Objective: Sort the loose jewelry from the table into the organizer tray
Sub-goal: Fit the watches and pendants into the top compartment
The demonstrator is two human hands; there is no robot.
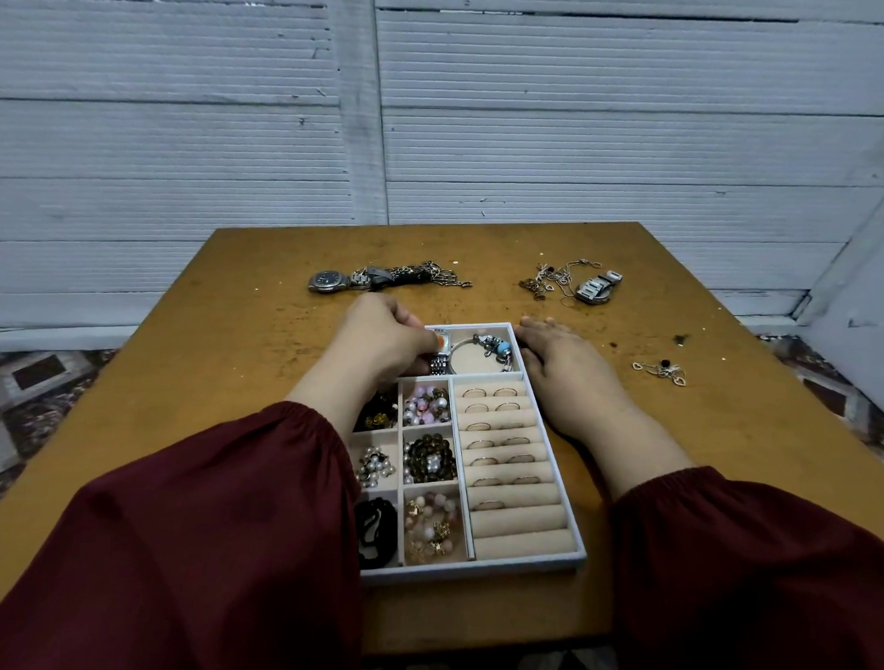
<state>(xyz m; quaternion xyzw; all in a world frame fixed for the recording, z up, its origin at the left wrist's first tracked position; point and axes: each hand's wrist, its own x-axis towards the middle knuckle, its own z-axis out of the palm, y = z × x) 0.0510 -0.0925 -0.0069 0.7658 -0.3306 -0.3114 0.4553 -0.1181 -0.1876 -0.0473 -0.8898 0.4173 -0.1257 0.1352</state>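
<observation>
Placing step: your left hand (pixel 384 345) pinches a silver-banded watch (pixel 440 357) in the far compartment of the organizer tray (pixel 472 569), beside the charm bangle (pixel 494 346). Your right hand (pixel 564 374) lies flat and empty on the table (pixel 229 352) against the tray's far right corner. Next, I judge: let go, then reach toward the far edge for the dark-faced watch with chains (pixel 382 278) or the tangled chain pile (pixel 567 284); small pendants (pixel 664 371) lie near the right edge, and fine links will need teasing apart.

Home, worn table (pixel 228 377), plank wall (pixel 186 125), patterned rug (pixel 32 385)
</observation>
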